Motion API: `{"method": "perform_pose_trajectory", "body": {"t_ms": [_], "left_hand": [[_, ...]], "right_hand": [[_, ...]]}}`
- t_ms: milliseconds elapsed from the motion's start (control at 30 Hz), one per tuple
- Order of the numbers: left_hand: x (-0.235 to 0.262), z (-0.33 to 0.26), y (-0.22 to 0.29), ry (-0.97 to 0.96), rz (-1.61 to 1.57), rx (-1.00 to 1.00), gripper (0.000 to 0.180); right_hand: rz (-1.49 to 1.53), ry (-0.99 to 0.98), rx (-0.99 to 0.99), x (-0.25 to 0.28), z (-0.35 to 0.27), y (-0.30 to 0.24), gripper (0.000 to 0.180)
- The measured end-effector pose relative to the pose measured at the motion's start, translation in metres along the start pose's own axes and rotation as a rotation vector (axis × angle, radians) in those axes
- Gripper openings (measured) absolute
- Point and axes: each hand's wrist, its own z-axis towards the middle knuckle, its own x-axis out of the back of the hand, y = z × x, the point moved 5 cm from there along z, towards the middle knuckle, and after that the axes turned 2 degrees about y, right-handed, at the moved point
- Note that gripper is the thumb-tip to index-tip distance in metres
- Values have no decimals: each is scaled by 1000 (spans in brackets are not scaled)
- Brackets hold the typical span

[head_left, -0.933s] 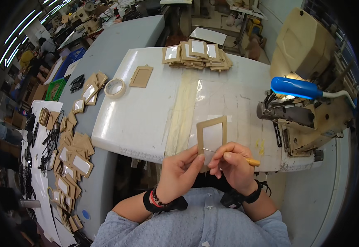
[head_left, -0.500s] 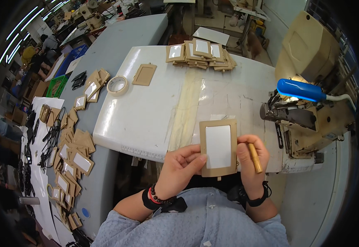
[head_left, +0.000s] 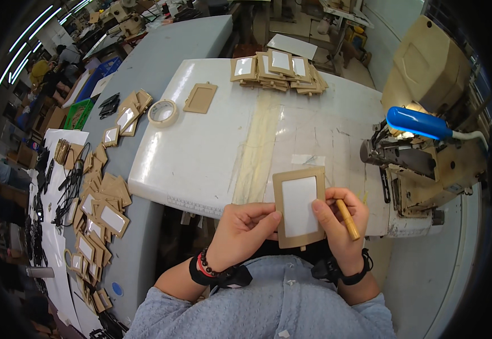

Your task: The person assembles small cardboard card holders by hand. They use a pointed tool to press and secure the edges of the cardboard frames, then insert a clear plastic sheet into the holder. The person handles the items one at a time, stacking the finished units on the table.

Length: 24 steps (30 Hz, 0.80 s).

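Note:
Between my hands I hold a tan card holder [head_left: 280, 231] with a pale window, tilted slightly, over the near edge of the white worktable [head_left: 200, 147]. My left hand [head_left: 247, 229] pinches its left edge between thumb and fingers. On the other side, my right hand [head_left: 344, 223] grips the right edge, the thumb lying over the frame and onto the window. A gold-brown, pen-like stick [head_left: 348, 219] is tucked in the fingers of that same hand. The fingers behind the holder are partly hidden.
Stacked tan card holders [head_left: 280, 70] lie at the table's far side. A single tan piece [head_left: 200, 98] and a tape roll [head_left: 163, 113] lie far left. A sewing machine [head_left: 421, 164] with a blue lamp [head_left: 418, 122] stands right. Many more holders [head_left: 105, 198] cover the grey table [head_left: 144, 248].
My right thumb has moved from beside the holder's right edge onto its front. The holder has tilted slightly and shifted a little lower. My left hand keeps its pinch.

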Motion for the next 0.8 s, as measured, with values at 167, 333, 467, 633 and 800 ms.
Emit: {"method": "perform_pose_trajectory", "body": {"t_ms": [167, 333, 467, 633, 800], "left_hand": [[0, 0, 3, -26, 12, -9, 22], [4, 2, 0, -42, 83, 4, 20], [-2, -1, 4, -5, 25, 9, 17], [-2, 1, 4, -50, -27, 20, 16], [4, 5, -4, -94, 28, -3, 17]], "right_hand": [[6, -1, -19, 0, -1, -2, 20], [-16, -2, -12, 0, -4, -3, 20], [-43, 12, -8, 3, -2, -1, 19], [-54, 13, -7, 3, -2, -4, 19], [-91, 25, 34, -1, -7, -8, 17]]}}
